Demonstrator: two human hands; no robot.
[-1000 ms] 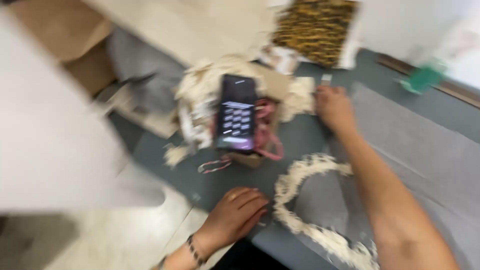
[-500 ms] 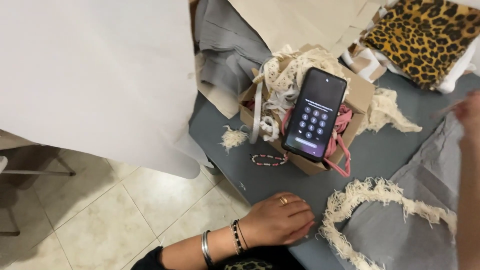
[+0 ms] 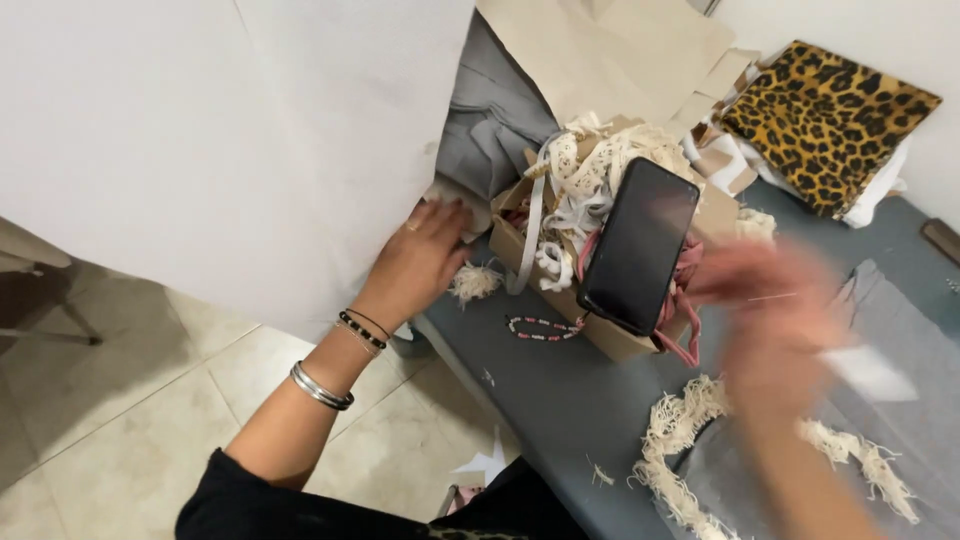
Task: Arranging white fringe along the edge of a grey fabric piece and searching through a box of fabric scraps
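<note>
My left hand, with bracelets at the wrist, reaches forward and rests on the lower edge of a large white paper sheet hanging off the table's left side. My right hand is a motion blur over the grey table; whether it holds anything cannot be made out. Between the hands stands a small cardboard box full of cream lace trims, with a dark-screened phone leaning on it. A beaded bracelet lies in front of the box. Fringed cream trim edges grey fabric at right.
Leopard-print fabric lies at the back right on the table. Beige pattern paper and folded grey cloth sit behind the box. Tiled floor lies left of the table, with paper scraps near my legs.
My left hand has moved from the table's front edge up to the white paper. The phone's screen has gone dark. My right hand is sweeping across in front of the box.
</note>
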